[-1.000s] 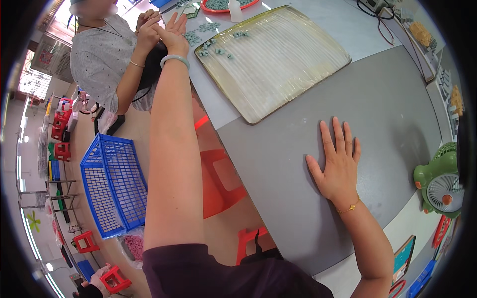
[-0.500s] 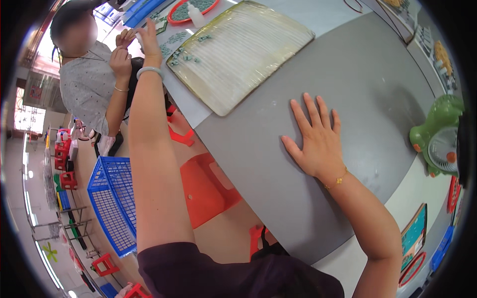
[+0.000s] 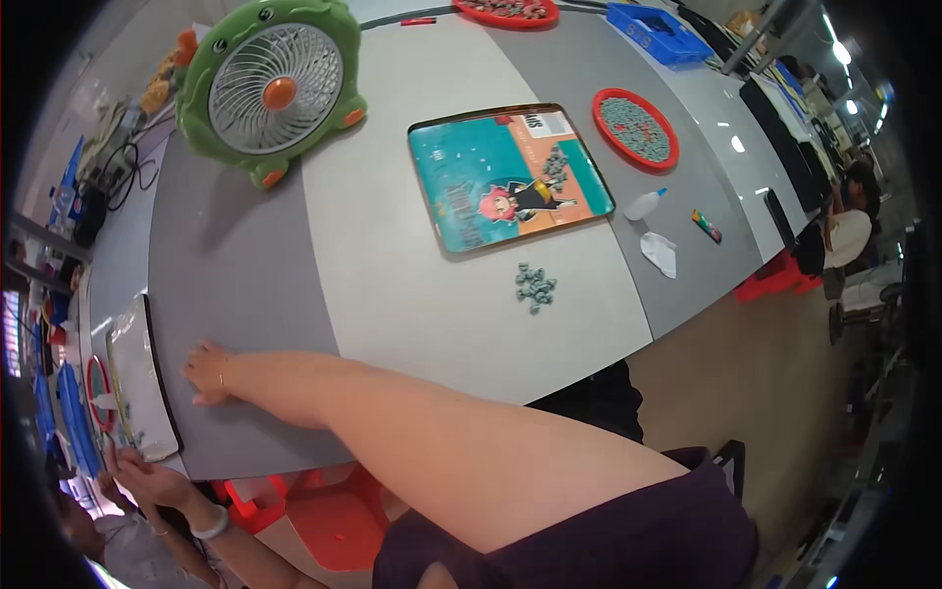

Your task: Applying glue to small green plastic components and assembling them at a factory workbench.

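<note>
My right hand [image 3: 207, 372] lies flat on the grey tabletop [image 3: 235, 280], fingers spread, holding nothing. Beside it is a wrapped white tray [image 3: 140, 378] with small green pieces at its near end. My left hand [image 3: 152, 481], with a pale bangle at the wrist, reaches past the tray's near corner at lower left. At least one finger is stretched out; I see nothing held in it. A co-worker's hands are close beside it, partly hidden. A tray with a teal and orange cartoon print [image 3: 469, 187] rests on the white part of the table, behind a pile of small green pieces [image 3: 535, 287].
A green animal-shaped fan [image 3: 280, 93] stands at back left. Right of the printed tray are a red round tray [image 3: 638, 130] of green pieces, a squeeze bottle [image 3: 645, 204], a crumpled tissue [image 3: 658, 254] and a small tube [image 3: 706, 226]. A red stool [image 3: 337, 520] is below the table edge.
My view has swung to the right, bringing the printed tray and the whole fan into sight. My right hand stays flat on the table; my left arm stays stretched toward the co-worker.
</note>
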`<state>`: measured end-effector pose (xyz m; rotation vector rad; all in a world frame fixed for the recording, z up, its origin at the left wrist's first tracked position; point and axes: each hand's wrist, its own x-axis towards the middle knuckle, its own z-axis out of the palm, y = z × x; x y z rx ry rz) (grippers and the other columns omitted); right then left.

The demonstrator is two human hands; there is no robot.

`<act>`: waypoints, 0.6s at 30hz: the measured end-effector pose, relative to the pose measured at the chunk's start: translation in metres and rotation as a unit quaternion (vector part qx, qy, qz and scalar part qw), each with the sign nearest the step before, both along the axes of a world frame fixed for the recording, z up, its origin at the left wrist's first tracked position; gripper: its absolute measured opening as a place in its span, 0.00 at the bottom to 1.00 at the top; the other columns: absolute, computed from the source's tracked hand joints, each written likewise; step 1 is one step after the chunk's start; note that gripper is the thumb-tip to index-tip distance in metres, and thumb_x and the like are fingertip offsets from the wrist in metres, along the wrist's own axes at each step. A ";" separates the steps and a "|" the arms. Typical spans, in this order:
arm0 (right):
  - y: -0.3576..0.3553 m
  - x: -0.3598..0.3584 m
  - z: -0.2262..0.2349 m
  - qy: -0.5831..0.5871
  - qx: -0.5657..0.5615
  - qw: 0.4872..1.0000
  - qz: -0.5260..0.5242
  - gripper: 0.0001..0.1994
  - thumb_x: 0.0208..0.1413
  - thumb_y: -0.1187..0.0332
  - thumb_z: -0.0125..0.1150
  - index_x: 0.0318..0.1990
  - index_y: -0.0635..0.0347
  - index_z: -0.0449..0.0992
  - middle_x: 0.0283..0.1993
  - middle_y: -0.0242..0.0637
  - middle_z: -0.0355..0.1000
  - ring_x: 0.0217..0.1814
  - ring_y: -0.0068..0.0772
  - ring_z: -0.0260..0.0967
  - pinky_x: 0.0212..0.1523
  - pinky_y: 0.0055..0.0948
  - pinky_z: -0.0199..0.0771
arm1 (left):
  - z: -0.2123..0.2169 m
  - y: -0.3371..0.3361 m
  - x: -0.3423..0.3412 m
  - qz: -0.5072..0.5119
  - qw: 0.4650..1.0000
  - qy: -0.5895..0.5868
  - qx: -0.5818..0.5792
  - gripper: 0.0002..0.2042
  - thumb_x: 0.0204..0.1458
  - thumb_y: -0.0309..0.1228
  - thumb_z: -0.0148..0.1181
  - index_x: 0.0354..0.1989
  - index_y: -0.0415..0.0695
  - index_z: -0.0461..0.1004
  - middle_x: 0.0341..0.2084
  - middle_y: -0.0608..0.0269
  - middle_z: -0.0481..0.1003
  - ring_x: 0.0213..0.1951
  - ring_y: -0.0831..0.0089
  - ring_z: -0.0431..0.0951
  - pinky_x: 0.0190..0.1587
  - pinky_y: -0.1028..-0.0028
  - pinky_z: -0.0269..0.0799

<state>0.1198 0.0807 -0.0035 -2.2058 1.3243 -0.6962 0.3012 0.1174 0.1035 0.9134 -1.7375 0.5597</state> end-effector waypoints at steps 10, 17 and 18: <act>0.344 -0.255 0.163 -0.103 -0.214 0.971 -0.030 0.05 0.40 0.69 0.55 0.22 0.58 0.67 0.21 0.34 0.66 0.25 0.37 0.67 0.25 0.32 0.66 | -0.050 0.178 -0.145 -0.248 0.885 0.176 0.351 0.19 0.57 0.43 0.41 0.43 0.37 0.66 0.20 0.68 0.54 0.22 0.80 0.52 0.26 0.80 0.48; 0.416 -0.498 0.130 -0.068 -0.212 0.790 -0.571 0.04 0.50 0.74 0.52 0.32 0.65 0.70 0.28 0.36 0.69 0.29 0.26 0.68 0.31 0.23 0.67 | -0.071 0.220 -0.257 -0.282 0.782 0.250 0.497 0.13 0.50 0.25 0.46 0.44 0.38 0.67 0.21 0.70 0.56 0.24 0.82 0.54 0.28 0.81 0.53; 0.411 -0.539 0.112 -0.066 -0.176 0.768 -0.612 0.05 0.49 0.73 0.53 0.33 0.64 0.70 0.29 0.36 0.69 0.30 0.27 0.68 0.33 0.23 0.67 | -0.075 0.226 -0.263 -0.256 0.778 0.198 0.538 0.13 0.48 0.24 0.48 0.43 0.37 0.67 0.21 0.70 0.57 0.24 0.82 0.55 0.28 0.81 0.54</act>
